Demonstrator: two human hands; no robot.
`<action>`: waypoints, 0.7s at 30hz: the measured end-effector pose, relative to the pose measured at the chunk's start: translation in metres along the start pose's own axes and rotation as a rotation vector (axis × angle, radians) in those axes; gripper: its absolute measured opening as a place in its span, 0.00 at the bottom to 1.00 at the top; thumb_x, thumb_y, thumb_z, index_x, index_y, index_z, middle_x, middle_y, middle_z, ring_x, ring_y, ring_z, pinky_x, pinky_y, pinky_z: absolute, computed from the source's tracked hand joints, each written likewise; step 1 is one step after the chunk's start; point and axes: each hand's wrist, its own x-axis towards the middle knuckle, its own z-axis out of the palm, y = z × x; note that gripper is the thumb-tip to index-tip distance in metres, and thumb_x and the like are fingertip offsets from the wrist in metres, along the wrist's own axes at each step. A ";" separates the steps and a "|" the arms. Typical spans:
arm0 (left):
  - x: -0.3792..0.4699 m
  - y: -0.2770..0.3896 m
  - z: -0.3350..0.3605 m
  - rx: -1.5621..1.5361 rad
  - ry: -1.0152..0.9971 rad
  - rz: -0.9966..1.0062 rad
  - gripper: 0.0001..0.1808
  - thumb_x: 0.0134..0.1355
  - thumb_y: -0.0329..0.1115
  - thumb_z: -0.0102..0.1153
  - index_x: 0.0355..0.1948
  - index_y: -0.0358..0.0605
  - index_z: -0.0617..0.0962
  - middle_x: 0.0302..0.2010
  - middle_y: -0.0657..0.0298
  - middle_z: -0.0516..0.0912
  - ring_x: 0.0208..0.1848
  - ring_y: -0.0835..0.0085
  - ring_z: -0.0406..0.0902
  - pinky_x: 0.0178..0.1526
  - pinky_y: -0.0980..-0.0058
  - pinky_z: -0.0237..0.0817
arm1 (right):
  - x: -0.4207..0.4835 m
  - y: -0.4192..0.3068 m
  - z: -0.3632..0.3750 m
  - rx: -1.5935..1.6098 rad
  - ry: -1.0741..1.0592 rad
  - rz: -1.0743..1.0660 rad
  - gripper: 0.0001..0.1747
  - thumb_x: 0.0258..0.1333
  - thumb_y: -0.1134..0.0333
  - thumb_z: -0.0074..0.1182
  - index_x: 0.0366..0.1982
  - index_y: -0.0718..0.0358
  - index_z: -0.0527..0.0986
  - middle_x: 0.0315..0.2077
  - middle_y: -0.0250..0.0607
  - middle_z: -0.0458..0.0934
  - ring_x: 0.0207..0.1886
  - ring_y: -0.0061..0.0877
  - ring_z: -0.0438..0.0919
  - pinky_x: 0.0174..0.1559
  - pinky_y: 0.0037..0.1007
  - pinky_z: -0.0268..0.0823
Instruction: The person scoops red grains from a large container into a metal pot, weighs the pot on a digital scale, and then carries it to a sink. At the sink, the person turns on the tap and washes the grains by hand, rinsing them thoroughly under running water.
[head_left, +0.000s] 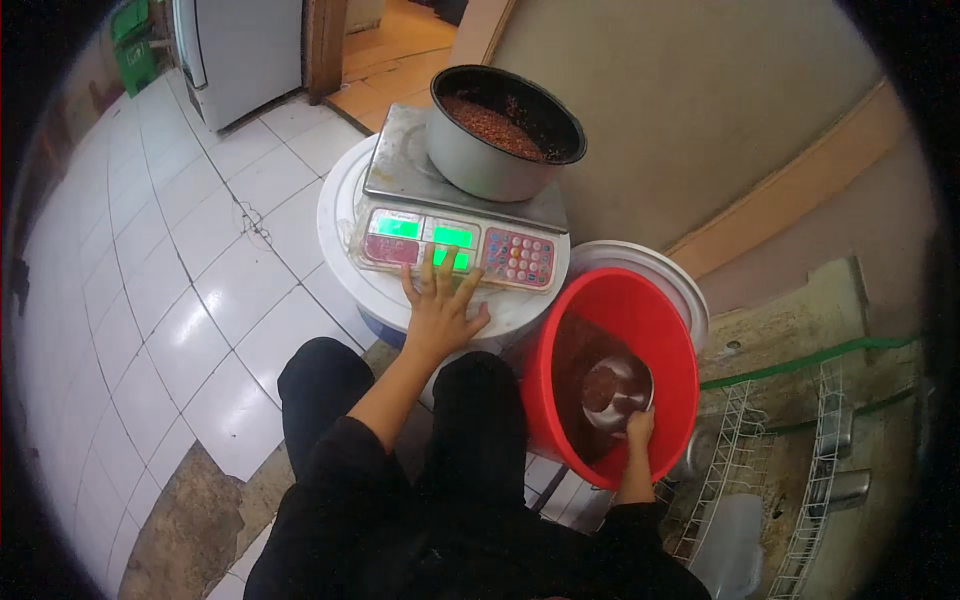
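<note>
My right hand (640, 429) grips the rim of a shiny metal bowl (619, 390) down inside a tall red plastic bucket (541, 375). Reddish-brown grainy food (581, 337) fills the bucket's lower part, and some lies in the bowl. With fingers spread, my left hand (442, 307) is at the front edge of a digital weighing scale (382, 262) with lit green displays. On the scale's metal plate stands a round pot (491, 169), grey outside and dark inside. Reddish-brown crumbly food (495, 127) covers its bottom.
The scale rests on a round white lid (337, 225). Behind the bucket leans another pale lid (686, 289). White wire racks (724, 457) with metal containers (840, 491) stand at right. A fridge door (247, 60) and a green bin (136, 64) are far left, above white floor tiles (187, 285).
</note>
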 end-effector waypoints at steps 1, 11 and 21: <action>0.000 0.002 0.001 -0.008 0.001 0.003 0.32 0.46 0.50 0.63 0.55 0.59 0.72 0.66 0.55 0.57 0.72 0.48 0.40 0.65 0.36 0.25 | 0.012 0.011 -0.004 0.013 0.006 0.017 0.37 0.57 0.74 0.36 0.68 0.56 0.44 0.58 0.62 0.60 0.43 0.59 0.75 0.26 0.53 0.78; -0.002 -0.003 0.003 -0.014 0.009 0.002 0.32 0.46 0.50 0.62 0.54 0.60 0.72 0.66 0.55 0.57 0.72 0.48 0.40 0.66 0.37 0.25 | 0.018 0.021 0.006 0.034 0.087 0.017 0.29 0.57 0.70 0.36 0.62 0.58 0.55 0.49 0.56 0.69 0.39 0.53 0.76 0.24 0.50 0.78; -0.001 0.001 0.004 -0.039 0.007 0.006 0.31 0.46 0.50 0.62 0.54 0.59 0.73 0.66 0.54 0.57 0.72 0.48 0.41 0.66 0.37 0.25 | 0.040 -0.043 -0.037 0.607 -0.342 0.077 0.27 0.50 0.69 0.39 0.54 0.71 0.62 0.46 0.57 0.70 0.37 0.46 0.79 0.30 0.35 0.81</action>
